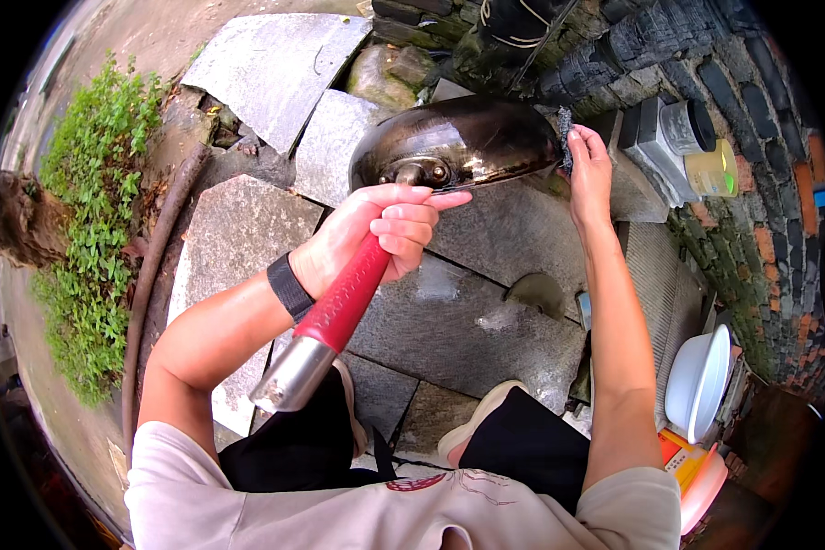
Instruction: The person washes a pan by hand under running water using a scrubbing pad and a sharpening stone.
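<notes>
A dark metal wok (481, 137) is held up on its side, its rounded underside facing me. My left hand (392, 227) grips its red handle (347, 292) close to the riveted bracket (416, 172); the forefinger stretches along the bracket. The handle ends in a silver metal cap (295, 375) that points toward me. At the wok's right rim, my right hand (590, 168) pinches a grey steel-wool scourer (564, 134) between thumb and fingers. Whether the scourer touches the rim is hard to tell.
Wet stone slabs (454, 323) pave the ground. Along the brick wall (742, 227) stand a black-lidded jar (687, 127), a yellowish tub (711, 168), a white basin (698, 385) and a pink basin (702, 491). At left, a long pipe (165, 268) runs beside green plants (96, 240).
</notes>
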A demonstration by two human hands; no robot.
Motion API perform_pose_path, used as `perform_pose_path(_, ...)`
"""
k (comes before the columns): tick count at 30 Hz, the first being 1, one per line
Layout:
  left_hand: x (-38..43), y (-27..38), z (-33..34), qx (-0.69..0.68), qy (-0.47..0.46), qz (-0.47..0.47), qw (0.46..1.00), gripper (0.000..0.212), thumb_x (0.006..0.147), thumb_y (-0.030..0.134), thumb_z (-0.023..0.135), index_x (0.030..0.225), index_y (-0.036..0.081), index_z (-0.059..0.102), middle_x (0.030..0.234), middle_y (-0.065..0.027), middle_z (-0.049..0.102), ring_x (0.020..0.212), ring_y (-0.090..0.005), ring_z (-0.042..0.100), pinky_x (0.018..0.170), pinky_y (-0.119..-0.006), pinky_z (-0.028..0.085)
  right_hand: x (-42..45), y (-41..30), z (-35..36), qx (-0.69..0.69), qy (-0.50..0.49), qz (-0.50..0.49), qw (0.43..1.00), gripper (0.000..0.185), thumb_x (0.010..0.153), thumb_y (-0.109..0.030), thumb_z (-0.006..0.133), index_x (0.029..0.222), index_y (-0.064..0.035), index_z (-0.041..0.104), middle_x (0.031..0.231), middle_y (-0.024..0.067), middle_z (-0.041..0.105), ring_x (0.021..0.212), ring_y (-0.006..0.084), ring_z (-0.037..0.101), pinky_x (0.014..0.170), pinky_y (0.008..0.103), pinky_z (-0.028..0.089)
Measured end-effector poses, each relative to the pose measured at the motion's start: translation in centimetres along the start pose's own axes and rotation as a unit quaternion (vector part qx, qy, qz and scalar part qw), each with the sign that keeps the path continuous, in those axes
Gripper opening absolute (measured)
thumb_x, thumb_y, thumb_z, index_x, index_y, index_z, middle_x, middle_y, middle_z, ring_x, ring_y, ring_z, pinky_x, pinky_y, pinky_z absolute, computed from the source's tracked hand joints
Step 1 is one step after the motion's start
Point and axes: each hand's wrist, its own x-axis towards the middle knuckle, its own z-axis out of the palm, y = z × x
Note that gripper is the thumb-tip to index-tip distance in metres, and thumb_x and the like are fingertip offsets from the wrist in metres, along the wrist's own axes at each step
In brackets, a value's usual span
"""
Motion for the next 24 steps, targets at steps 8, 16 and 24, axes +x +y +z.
perform_pose_path(8,-0.4,5.4,2.7,0.167,-0.058,0.098,0.979,0.069,0.089,0.034,0.053,0.133,-0.014,0.032,0.097,-0.0122,0.053,0.092,-0.0225,0.054,0.080,-0.036,0.052,-0.8,-3.2,3.0,-0.211,0.023,-0.263,0.941,0.021,0.093,-0.021,0.058,0.108,-0.0054,0.059,0.083,0.0109,0.064,0.074,0.0228,0.060,0.072,0.0340,0.047)
perform_pose_path(16,-0.2,7.2,3.6,0.140,-0.026,0.252,0.957,0.092,0.094,0.058,0.038,0.144,-0.014,0.008,0.151,-0.0325,0.013,0.142,-0.0426,0.017,0.117,-0.052,0.020,-1.6,-3.6,4.9,-0.238,0.039,-0.386,0.891,0.016,0.091,-0.012,0.058,0.105,-0.0037,0.060,0.091,0.0126,0.059,0.082,0.0290,0.058,0.076,0.0366,0.047)
perform_pose_path(24,0.5,9.4,4.3,0.161,0.027,0.414,0.896,0.087,0.096,0.063,0.028,0.147,-0.005,0.007,0.154,-0.0283,0.010,0.142,-0.0446,0.014,0.115,-0.059,0.017,-5.4,-4.8,7.3,-0.211,-0.050,-0.469,0.856,0.019,0.084,-0.009,0.066,0.102,-0.0051,0.061,0.090,0.0116,0.058,0.078,0.0305,0.060,0.068,0.0366,0.049)
